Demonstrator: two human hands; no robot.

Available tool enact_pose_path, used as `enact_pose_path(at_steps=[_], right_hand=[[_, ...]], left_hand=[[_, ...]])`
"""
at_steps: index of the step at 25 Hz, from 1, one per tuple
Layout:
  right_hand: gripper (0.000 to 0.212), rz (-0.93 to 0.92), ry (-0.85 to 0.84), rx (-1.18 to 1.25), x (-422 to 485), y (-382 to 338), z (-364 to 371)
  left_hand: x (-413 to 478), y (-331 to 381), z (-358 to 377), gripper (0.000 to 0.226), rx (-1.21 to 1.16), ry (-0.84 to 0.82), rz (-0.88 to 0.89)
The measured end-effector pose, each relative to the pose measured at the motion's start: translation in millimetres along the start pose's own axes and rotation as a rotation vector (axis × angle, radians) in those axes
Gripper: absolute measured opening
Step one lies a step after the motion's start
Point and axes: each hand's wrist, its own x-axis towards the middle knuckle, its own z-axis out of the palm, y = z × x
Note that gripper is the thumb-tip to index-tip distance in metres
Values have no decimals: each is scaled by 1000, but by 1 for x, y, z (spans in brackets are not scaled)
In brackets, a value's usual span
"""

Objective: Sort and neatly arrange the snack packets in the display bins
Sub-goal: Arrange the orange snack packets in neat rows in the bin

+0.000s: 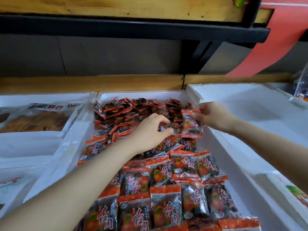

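A white foam bin (pixel 216 139) in the middle holds several orange-and-black snack packets. The near ones (pixel 166 205) lie in neat overlapping rows; the far ones (pixel 126 112) sit in a loose heap. My right hand (pixel 215 116) pinches one packet (pixel 192 125) by its top edge and holds it upright above the bin's right side. My left hand (pixel 150 130) reaches over the bin's middle with fingers and thumb curled toward the packets just left of the held one; whether it grips one is unclear.
The white bin on the left (pixel 50 135) contains a large clear bag of brown chips (pixel 36 119). To the right stands another white bin (pixel 250 100). A dark shelf beam (pixel 133 29) and a red paper strip (pixel 275 40) hang overhead.
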Motion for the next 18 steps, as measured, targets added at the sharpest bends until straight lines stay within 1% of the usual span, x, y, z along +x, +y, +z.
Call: enact_pose_path(at_steps=[2,4,6,7,9,10,15,16,18], right_hand=[[21,16,-173,-75,6,8,8],[20,-6,-288,-135,9,11,18],[15,-39,-315,-187,11,14,26],[12,-70,-316,-225,10,15,30],[17,-165,-273,-335,6,18,38],[19,-193,-259,-353,3,20,42],[28,-168,-352,-299,-4,17,42],[29,-167,-336,-279,-1,17,41],[32,-178,-240,-197,12,17,40]], left_hand=[[21,-7,15,56,126,-142,-28],[33,-13,26,68,188,-270,-65],[38,-16,31,74,131,-364,-90],[39,-18,33,74,95,-385,-88],[38,-21,34,74,72,-384,-71],[37,-22,35,74,81,-375,-67],[36,-27,34,72,160,-380,-31],[37,-28,32,71,179,-372,-17],[41,-35,21,66,212,-281,11]])
